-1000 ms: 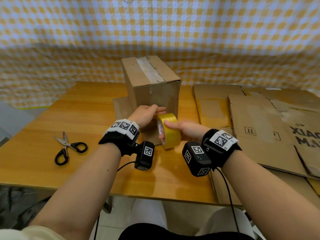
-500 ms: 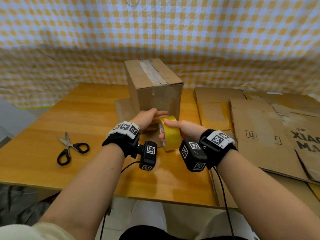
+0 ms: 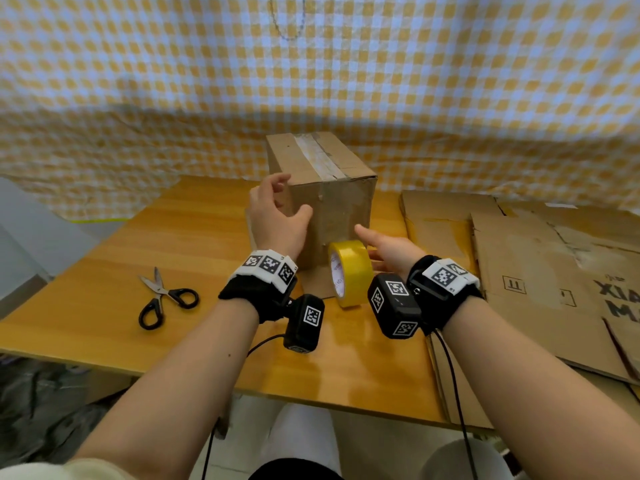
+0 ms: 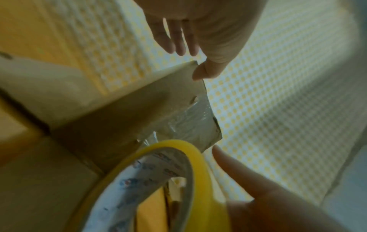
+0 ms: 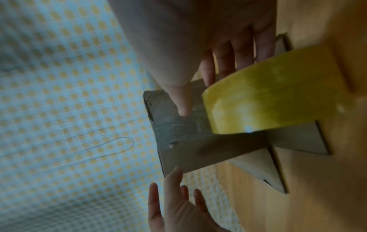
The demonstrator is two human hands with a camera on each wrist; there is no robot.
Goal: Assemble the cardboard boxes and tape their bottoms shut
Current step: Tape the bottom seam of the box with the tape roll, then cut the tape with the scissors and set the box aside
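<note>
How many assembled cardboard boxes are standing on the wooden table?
1. The brown assembled cardboard box stands mid-table, behind the yellow tape roll. Flattened cardboard sheets lie right; others may be hidden.

Yellow tape roll [image 3: 350,271] (brown box [image 3: 332,199]).

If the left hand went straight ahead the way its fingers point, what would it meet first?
Probably the cardboard box. The left hand is open at the box's upper near-left corner, thumb already at the near face. Whether the fingers would touch its left side or slide past it is unclear.
</note>
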